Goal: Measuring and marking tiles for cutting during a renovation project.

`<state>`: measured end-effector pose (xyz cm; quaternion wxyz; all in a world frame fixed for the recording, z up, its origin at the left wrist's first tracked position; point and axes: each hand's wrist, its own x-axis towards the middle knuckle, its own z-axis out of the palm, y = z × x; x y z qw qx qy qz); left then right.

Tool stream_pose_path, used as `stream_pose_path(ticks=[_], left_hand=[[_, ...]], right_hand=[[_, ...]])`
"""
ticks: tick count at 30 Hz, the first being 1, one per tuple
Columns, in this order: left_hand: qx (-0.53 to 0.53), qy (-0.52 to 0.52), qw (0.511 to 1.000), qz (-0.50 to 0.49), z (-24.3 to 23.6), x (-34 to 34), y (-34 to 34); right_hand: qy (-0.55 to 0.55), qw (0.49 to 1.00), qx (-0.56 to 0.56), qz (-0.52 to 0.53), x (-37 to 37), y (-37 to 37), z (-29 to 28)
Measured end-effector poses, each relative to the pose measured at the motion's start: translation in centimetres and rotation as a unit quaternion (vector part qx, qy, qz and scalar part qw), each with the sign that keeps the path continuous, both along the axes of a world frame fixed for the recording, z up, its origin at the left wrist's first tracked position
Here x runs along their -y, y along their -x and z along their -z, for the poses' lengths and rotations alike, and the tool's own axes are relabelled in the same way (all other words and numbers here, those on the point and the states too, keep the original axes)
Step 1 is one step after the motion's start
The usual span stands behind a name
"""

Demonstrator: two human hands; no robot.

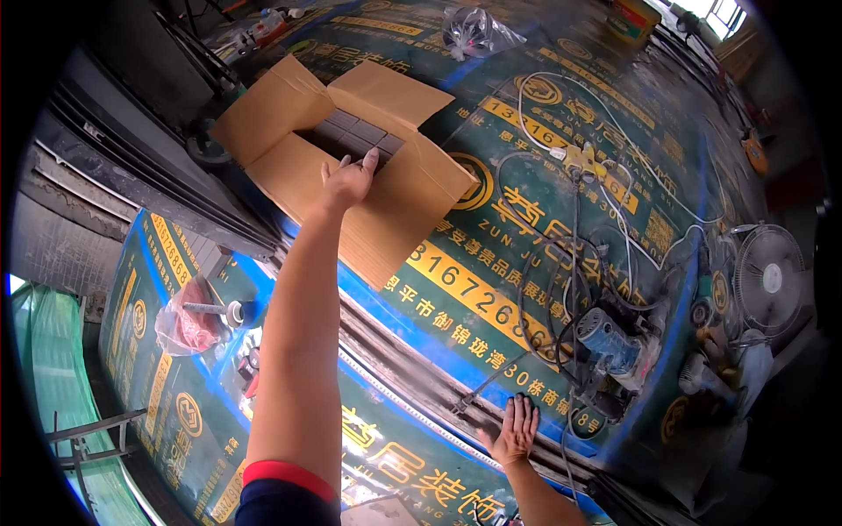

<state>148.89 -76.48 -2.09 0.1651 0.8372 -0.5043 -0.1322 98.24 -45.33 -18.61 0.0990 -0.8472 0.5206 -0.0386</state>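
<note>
- Two bare hands show in the head view. The left hand reaches over an open cardboard box, its fingers part-bent and thumb apart; whether it touches anything inside I cannot tell.
- Dark grey square tiles lie in that box, just beyond the left fingertips, between upturned flaps.
- The right hand is spread wide, palm down, at the edge of a floor rail that runs up and leftward from it to beside the box.
- Dark green protective sheeting with yellow print covers the floor on both sides of the rail, its edges and seams blue.
- Beyond and right of the right hand stands a blue power tool among tangled cables; farther right is a round fan.
- A clear plastic bag lies well beyond the left hand.
- Left of the left forearm sit a pinkish bag and, farther out, green netting. A bright window shows far off, upper right of both hands.
</note>
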Motion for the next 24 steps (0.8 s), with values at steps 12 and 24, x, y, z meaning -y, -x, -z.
stream_pose_path(ticks=[12,24], left_hand=[[0.26,-0.455,0.841,0.138,-5.1,-7.1,-10.3],[-0.384,-0.079,0.779,-0.49,8.6,-4.3,-15.5]], right_hand=[[0.002,1.0,-0.005,-0.006,0.0,0.1,-0.1],[-0.028,0.999,-0.016,-0.004,-0.1,0.2,-0.1]])
